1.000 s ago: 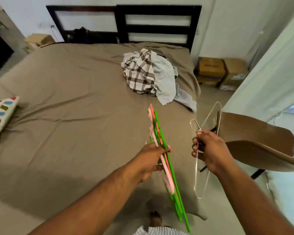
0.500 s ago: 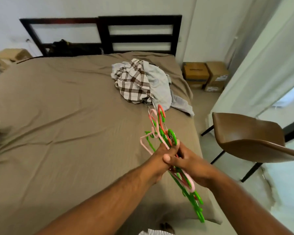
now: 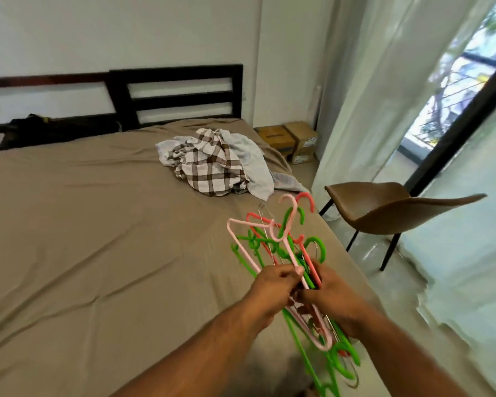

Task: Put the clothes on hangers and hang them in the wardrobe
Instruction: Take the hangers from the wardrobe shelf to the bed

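Green, pink and red plastic hangers [image 3: 287, 245] form one bundle in the head view, clutched by both hands: the left hand [image 3: 271, 285] has fingers curled round the near shafts, and the right hand [image 3: 334, 295] wraps the bundle from the other side. The bundle's long axis runs near to far, hooks pointing away toward the clothes [image 3: 212, 167], which are heaped on the bed [image 3: 98, 224] farther off and slightly left. Neither hand is free, and the left looks nearer the heap.
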`<state>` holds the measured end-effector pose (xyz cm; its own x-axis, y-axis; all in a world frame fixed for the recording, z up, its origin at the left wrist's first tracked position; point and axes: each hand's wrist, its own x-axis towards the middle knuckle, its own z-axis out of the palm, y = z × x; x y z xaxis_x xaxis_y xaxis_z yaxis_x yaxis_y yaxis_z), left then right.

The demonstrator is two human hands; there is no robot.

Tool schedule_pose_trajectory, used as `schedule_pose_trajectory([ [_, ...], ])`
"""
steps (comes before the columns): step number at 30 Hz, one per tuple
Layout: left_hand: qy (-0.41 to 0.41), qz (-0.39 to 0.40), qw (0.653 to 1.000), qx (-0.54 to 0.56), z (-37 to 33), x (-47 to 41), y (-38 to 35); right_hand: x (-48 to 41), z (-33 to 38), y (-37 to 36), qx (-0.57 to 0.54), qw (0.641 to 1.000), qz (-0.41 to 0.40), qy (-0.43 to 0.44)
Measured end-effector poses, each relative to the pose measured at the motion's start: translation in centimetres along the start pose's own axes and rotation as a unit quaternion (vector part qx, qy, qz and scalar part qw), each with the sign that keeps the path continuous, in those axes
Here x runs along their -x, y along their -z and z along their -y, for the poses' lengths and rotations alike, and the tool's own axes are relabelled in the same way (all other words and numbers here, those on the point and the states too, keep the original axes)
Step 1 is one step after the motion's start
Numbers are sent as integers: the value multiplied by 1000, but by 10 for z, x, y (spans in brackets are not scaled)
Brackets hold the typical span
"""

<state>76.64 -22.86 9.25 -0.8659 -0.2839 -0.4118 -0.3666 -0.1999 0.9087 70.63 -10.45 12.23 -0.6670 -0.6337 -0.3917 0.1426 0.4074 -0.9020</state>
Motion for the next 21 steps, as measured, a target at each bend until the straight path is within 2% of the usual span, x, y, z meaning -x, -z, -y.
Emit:
schedule_pose_trajectory([
  [4, -55, -27, 991, -118, 5, 17, 20, 10, -11, -32, -70, 995, -72, -14],
  [10, -118, 13, 964, -240, 11, 13, 43, -1, -24, -53, -169, 974, -146, -18],
  [17, -142, -65, 968, -195, 26, -20, 79, -55, -34, -67, -185, 971, -154, -13],
  [21, -207, -55, 949, -232, 25, -47, 88, -81, -35, -57, -197, 965, -173, -12],
])
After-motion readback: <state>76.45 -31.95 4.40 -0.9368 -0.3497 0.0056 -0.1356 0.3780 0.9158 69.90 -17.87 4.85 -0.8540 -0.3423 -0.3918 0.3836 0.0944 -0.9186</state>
